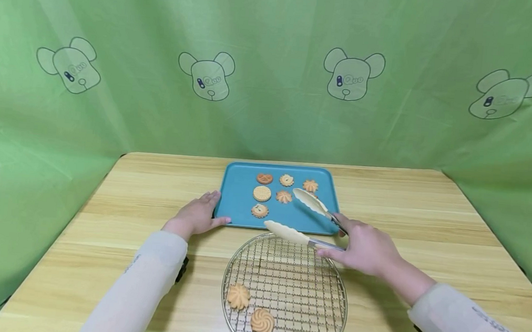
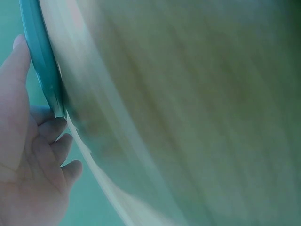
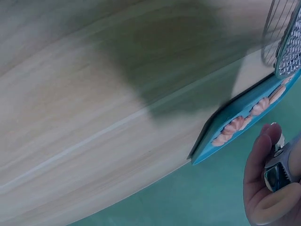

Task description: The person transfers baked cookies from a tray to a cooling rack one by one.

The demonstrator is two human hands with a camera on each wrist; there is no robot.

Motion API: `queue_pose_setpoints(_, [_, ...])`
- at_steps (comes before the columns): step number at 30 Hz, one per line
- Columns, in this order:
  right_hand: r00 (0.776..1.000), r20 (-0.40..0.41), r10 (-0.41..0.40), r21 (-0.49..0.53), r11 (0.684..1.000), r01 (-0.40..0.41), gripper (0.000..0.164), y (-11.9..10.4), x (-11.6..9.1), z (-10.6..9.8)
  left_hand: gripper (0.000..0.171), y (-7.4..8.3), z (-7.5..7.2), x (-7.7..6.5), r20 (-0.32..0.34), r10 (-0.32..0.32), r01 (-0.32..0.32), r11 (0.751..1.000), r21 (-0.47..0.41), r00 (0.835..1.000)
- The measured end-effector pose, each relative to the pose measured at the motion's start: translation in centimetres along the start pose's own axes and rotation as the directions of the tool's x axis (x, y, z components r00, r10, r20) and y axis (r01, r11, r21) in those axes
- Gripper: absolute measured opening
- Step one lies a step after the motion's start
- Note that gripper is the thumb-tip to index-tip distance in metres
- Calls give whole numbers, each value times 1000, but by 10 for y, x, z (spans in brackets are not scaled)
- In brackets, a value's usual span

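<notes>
Several cookies (image 1: 262,193) lie in rows on a blue tray (image 1: 239,206) at the table's back; one is partly hidden behind the tongs. My left hand (image 1: 197,214) holds the tray's near left corner, thumb at the front edge and fingers along the left side. In my right hand (image 1: 367,247) are metal tongs (image 1: 321,243) with cream scalloped tips. The tips stand spread apart over the tray's right part and front edge, with no cookie between them. A round wire rack (image 1: 302,296) in front of the tray bears a petal-shaped cookie (image 1: 238,296) and a swirl cookie (image 1: 262,323).
The wooden table (image 1: 431,228) carries the tray and the rack close together, the rack's far rim near the tray's front edge. Green curtains (image 1: 274,124) with mouse-head drawings hang behind and at both sides.
</notes>
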State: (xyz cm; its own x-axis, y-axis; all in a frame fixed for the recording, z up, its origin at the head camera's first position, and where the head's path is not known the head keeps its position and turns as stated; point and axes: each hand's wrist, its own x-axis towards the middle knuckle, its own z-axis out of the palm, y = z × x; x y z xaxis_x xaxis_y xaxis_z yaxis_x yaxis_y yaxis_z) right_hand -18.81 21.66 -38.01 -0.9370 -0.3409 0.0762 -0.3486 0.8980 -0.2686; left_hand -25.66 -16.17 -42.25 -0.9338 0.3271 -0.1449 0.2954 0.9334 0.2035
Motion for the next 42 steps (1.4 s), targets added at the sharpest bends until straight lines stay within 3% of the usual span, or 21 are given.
queue_pose_setpoints(19, [980, 52, 190, -55, 981, -187, 124, 21, 12, -8, 90, 1, -1, 0, -12, 9, -9, 1000, -1, 1000])
queue_pose_setpoints(30, [966, 101, 239, -68, 970, -233, 107, 23, 19, -8, 90, 2, 0, -1, -10, -2, 2, 1000, -11, 1000])
queue_pose_setpoints(42, [965, 114, 235, -109, 969, -223, 98, 25, 24, -6, 89, 3, -1, -1, -19, -1, 1, 1000, -7, 1000])
